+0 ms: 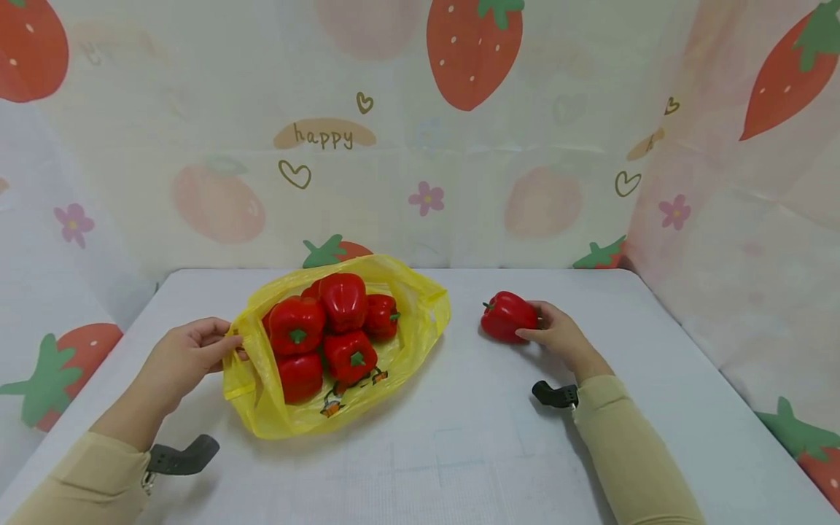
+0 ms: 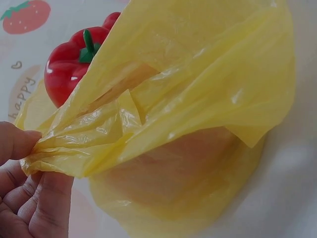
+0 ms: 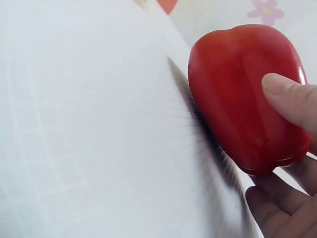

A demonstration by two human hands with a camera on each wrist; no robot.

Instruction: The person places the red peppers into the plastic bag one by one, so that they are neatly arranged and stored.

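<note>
At the left, my left hand [image 1: 187, 354] pinches the rim of a yellow plastic bag [image 1: 420, 306] between thumb and fingers. The gathered plastic [image 2: 74, 153] shows creased in the left wrist view. Several red bell peppers [image 1: 297, 326] with green stems lie inside the open bag. To the right of it, my right hand [image 1: 558, 335] holds a single red bell pepper [image 1: 507, 317], stem pointing left. In the right wrist view, the thumb lies on the pepper's [image 3: 242, 94] side, with fingers at its blunt end. Whether this pepper touches the table is hard to tell.
Everything lies on a white table [image 1: 433, 467]. A patterned cloth [image 1: 394, 197] with strawberries stands behind and at both sides. Dark curved mounts [image 1: 184, 456] stick out from both wrists over the table.
</note>
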